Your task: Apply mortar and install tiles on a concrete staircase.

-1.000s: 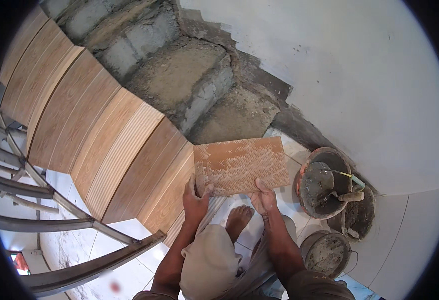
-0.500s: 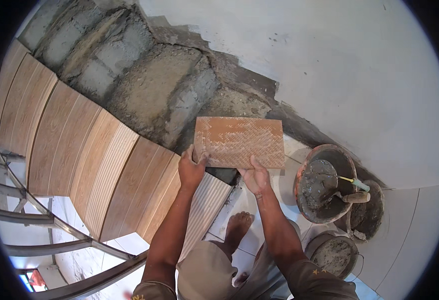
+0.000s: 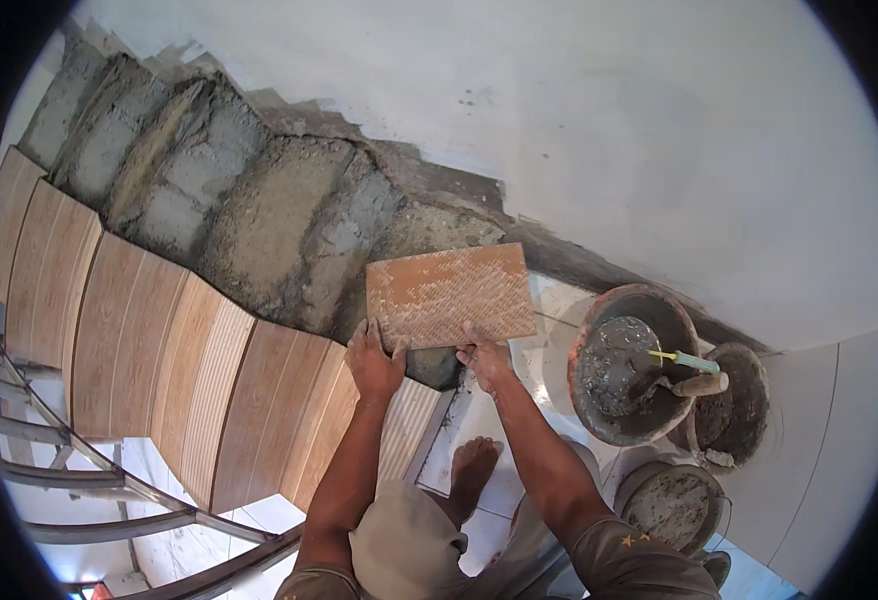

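Note:
A rectangular orange-brown tile (image 3: 451, 292) faces me with its ridged, pale-streaked back. My left hand (image 3: 376, 362) grips its near edge at the left corner, fingers lying over the back. Toward the right of that same edge, my right hand (image 3: 485, 358) holds on with its thumb on top; its other fingers are partly hidden beneath. The tile is held over the lowest part of the rough cement steps (image 3: 259, 235). Just left of my left hand are the finished steps (image 3: 269, 410), covered in wood-look tiles with ribbed strips.
To my right stands a bucket (image 3: 599, 425) of wet mortar with a wood-handled trowel (image 3: 701, 385) and a yellow-and-green handled tool (image 3: 697, 362). Another bucket (image 3: 749, 400) sits behind it, and a pail (image 3: 664, 478) nearer me. A metal railing frame (image 3: 164, 522) runs along the left; a white wall (image 3: 639, 130) rises beyond.
The tile has shifted slightly left in view while staying in both hands. My left fingers now lie flatter over its back. The view has turned, so the steps appear lower.

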Tool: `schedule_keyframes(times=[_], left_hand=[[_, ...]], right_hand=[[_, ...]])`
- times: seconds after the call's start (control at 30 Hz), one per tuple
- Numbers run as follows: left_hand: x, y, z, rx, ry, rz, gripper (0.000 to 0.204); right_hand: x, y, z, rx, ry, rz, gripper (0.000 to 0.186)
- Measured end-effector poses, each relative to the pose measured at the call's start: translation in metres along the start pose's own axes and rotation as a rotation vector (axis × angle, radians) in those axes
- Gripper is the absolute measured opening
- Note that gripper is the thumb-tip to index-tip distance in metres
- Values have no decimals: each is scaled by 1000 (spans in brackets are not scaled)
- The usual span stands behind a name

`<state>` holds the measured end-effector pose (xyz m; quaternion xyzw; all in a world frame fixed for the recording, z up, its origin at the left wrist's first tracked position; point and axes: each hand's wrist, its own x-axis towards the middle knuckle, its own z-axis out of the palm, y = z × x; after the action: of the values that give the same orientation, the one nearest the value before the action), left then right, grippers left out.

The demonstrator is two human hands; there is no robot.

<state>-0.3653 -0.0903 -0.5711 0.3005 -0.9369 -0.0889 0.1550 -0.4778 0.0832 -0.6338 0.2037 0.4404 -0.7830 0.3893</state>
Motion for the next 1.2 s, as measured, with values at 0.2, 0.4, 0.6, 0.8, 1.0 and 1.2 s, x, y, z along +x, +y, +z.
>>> schedule_keyframes(times=[0.2,0.4,0.6,0.8,1.0,1.2], left_hand=[[9,2,-15,-475,-199,3,62],[14,30,-131,-803,-353,-176,54],[35,165,-206,-835,-605,235,53],[-21,233,-126,-695,-828,375,68],[-51,237,26,-767,-664,163,74],[-31,248,85,-1179,-790,-78,61]], right_hand=[[-69,-6,-47,-134,-38,51,37],[-264,-108,-79,-705,285,-820,18],[-279,-271,-162,-1330,457,-978,35],[-246,-311,-178,-1630,555,-936,40],[-236,-245,-188,-2564,330,-558,32],[-206,-226,-209,-2855,290,-76,22]])
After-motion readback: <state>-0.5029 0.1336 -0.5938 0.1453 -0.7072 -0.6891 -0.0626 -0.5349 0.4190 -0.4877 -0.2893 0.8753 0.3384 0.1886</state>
